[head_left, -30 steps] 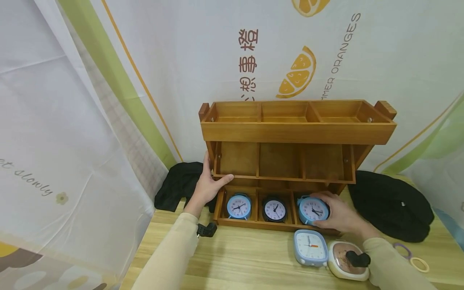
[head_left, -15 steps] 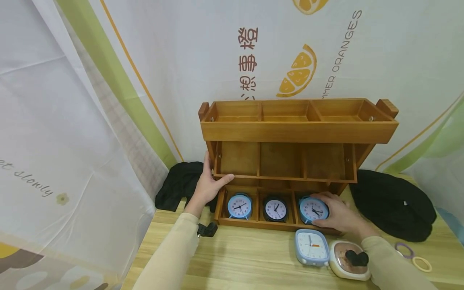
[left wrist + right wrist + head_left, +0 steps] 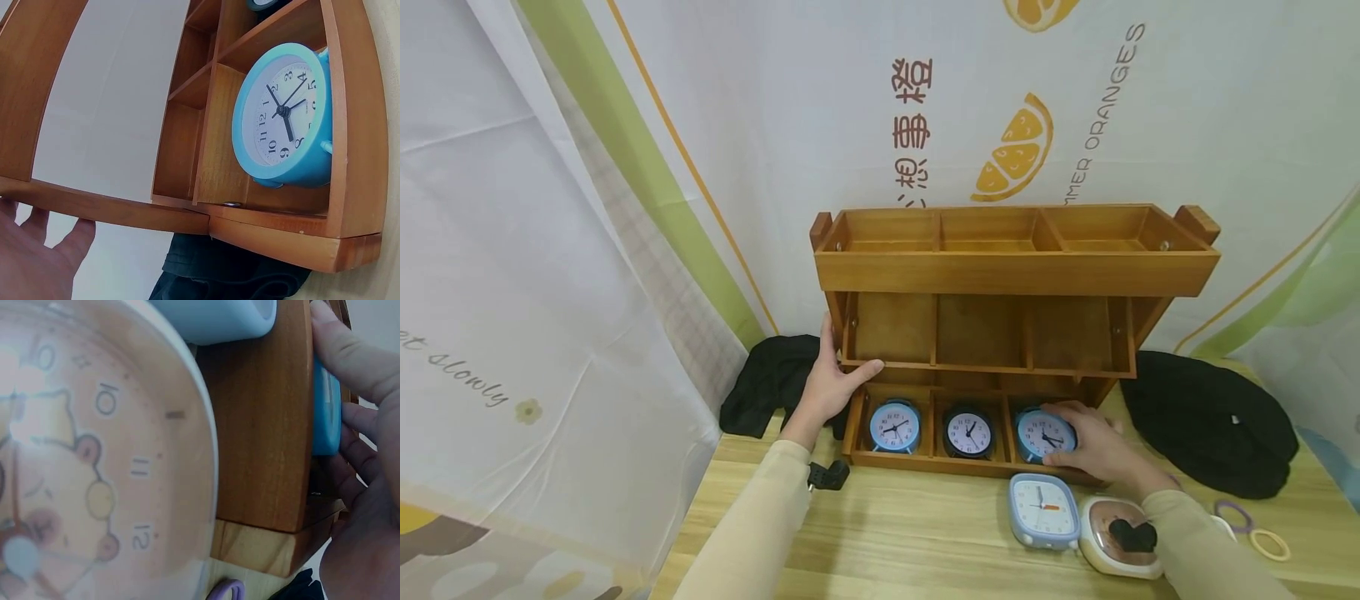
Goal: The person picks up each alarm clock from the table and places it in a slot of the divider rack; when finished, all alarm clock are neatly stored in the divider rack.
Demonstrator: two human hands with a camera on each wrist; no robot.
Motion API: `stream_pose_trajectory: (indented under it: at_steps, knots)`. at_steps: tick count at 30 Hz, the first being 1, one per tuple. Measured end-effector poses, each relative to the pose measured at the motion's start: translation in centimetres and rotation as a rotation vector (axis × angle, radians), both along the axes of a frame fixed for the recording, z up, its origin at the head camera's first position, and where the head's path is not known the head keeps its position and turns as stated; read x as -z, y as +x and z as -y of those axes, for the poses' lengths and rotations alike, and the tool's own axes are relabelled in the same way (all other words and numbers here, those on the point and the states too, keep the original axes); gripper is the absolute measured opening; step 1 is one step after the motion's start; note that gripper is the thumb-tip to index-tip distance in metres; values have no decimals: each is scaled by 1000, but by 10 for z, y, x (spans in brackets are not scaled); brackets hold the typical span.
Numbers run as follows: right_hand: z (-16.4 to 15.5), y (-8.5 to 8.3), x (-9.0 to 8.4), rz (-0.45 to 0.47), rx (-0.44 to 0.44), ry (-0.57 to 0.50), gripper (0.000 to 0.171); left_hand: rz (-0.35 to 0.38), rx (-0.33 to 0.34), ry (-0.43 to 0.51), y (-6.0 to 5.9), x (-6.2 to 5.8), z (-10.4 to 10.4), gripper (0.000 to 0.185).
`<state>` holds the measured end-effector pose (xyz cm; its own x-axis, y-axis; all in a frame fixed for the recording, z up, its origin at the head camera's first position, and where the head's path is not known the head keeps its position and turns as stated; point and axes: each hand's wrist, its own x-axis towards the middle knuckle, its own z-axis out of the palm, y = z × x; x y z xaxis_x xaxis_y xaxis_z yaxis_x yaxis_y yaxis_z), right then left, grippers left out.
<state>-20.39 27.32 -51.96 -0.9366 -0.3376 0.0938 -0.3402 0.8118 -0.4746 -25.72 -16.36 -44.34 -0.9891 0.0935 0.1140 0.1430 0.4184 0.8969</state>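
Note:
A tiered wooden box stands unfolded, its lowest tray holding three round alarm clocks. On the left is a blue alarm clock, in the middle a black one. My right hand pinches the rightmost blue alarm clock in its compartment, thumb at the lower edge, fingers at the upper right. Part of this clock shows behind the box wall in the right wrist view. My left hand touches the box's left side with extended fingers, thumb across the middle tray's front corner.
In front of the box, a square blue clock stands beside a cream clock under my right wrist. Two rings, purple and cream, lie at the right. Black cloths lie either side of the box.
The rightmost blue clock has shifted slightly left and sits a little deeper in its compartment, my right hand moving with it. My left hand keeps its place on the box.

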Motion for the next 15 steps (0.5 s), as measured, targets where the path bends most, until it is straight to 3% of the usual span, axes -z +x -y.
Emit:
stream_pose_trajectory:
  at_steps: [8,15]
  knots:
    - [1,3,2,-2,9,34,80,10,-7,-12,0,2,1,120]
    - [1,24,-4,-54,-2,-65,79,15,-14,-28,1,0,1,120]
